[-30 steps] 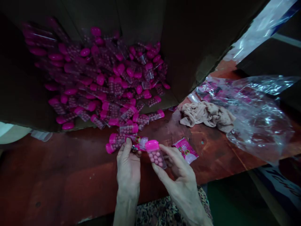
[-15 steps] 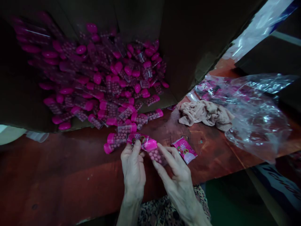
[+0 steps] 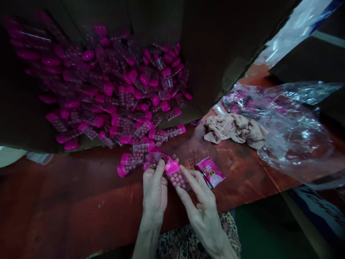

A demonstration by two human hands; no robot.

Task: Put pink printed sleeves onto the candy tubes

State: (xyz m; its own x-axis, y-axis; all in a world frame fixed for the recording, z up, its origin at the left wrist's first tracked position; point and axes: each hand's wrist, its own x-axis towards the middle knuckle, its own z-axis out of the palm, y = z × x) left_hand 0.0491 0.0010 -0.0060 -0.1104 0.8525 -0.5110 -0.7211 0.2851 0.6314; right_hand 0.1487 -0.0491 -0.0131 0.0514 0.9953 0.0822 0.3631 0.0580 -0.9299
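My right hand (image 3: 201,198) pinches a small clear candy bottle (image 3: 178,178) between thumb and fingers. Pink balls fill it, and its bright pink cap tilts up and left. Close beside it, my left hand (image 3: 155,190) is closed with the thumb pressing on a printed pink wrapper sleeve (image 3: 155,155). The sleeve's end lies right by the cap; whether it goes over the cap I cannot make out. Several more candy bottles (image 3: 136,158) lie just behind my left hand. To the right of my right hand rests a small stack of pink printed sleeves (image 3: 211,172).
A large cardboard box (image 3: 207,64) lies open towards me, with a heap of pink-capped bottles (image 3: 124,97) spilling from it onto the reddish table (image 3: 67,201). On the right are a crumpled cloth (image 3: 234,129) and a clear plastic bag (image 3: 296,133).
My left hand has shifted slightly right, nearer the bottle, and the sleeve has tilted. The right hand keeps its pinch on the bottle. The view has moved a little.
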